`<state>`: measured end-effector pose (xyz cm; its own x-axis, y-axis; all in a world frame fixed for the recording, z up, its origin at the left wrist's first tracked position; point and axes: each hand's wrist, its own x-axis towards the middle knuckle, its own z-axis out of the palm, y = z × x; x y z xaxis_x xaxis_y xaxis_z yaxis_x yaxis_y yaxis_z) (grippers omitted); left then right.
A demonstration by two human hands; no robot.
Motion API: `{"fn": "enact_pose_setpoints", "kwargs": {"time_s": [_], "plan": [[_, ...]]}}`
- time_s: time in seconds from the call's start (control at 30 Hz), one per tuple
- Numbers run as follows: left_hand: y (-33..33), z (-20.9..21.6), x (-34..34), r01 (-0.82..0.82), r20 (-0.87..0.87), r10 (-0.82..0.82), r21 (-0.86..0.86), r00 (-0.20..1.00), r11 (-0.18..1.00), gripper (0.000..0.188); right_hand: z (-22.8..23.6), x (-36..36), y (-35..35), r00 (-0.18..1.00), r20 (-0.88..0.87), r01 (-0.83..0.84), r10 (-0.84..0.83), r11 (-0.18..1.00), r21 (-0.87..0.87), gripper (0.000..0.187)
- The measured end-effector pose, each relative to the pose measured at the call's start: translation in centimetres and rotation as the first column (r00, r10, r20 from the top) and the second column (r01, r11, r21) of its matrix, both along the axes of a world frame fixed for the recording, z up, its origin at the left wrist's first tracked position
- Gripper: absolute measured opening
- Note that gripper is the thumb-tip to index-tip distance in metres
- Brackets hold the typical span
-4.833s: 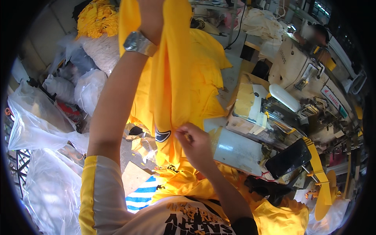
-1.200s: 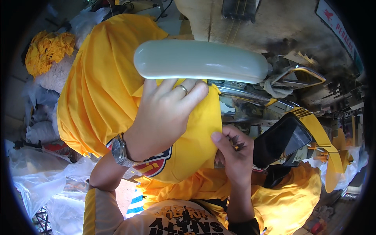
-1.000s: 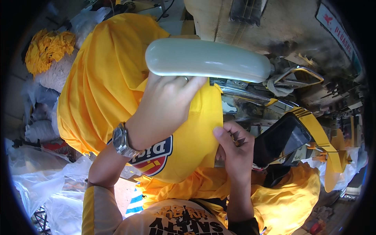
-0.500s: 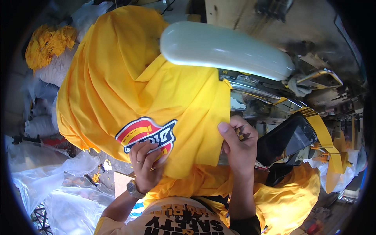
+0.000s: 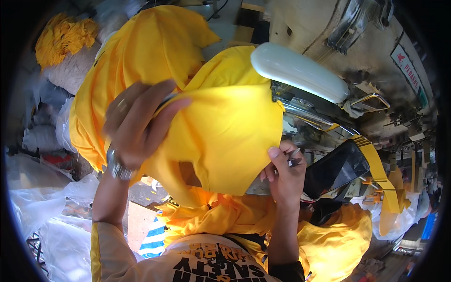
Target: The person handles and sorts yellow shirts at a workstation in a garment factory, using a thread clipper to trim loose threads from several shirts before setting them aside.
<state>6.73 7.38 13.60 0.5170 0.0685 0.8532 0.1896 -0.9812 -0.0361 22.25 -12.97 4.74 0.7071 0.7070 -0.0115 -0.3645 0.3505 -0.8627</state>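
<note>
Both hands are up close here: right hand (image 5: 284, 174) pinches the lower edge of the yellow shirt (image 5: 225, 136) and holds small snips (image 5: 295, 159), left hand (image 5: 136, 124) grips its bunched top. Shirt's held up, white lamp (image 5: 298, 73) just behind.

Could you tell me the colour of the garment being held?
Bright yellow garment, clearest in the head view.

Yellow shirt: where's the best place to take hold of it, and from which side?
Probably the yellow shirt at its free lower hem, from below: that edge hangs loose between the left hand on the top fold and the right hand pinching the right edge.
</note>
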Motion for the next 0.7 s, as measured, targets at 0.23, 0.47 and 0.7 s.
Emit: {"fn": "enact_pose_setpoints", "kwargs": {"time_s": [0.23,0.47,0.7], "plan": [[-3.7,-6.8,-3.0,-0.119,0.060,0.125,-0.099,0.990,0.988,0.048,-0.2,-0.3,-0.3,0.995,0.076,0.074,-0.064,0.989,-0.132,0.010],[-4.3,-10.8,-7.4,-0.300,-0.025,0.336,-0.518,0.941,0.801,0.027,-0.2,-0.6,-1.2,0.983,0.183,0.038,0.005,0.973,-0.229,0.009],[0.9,-0.8,-4.9,-0.263,0.236,0.285,-0.123,0.929,0.957,0.020,0.5,-0.8,-1.4,0.967,0.254,0.032,0.035,0.966,-0.257,0.007]]}}
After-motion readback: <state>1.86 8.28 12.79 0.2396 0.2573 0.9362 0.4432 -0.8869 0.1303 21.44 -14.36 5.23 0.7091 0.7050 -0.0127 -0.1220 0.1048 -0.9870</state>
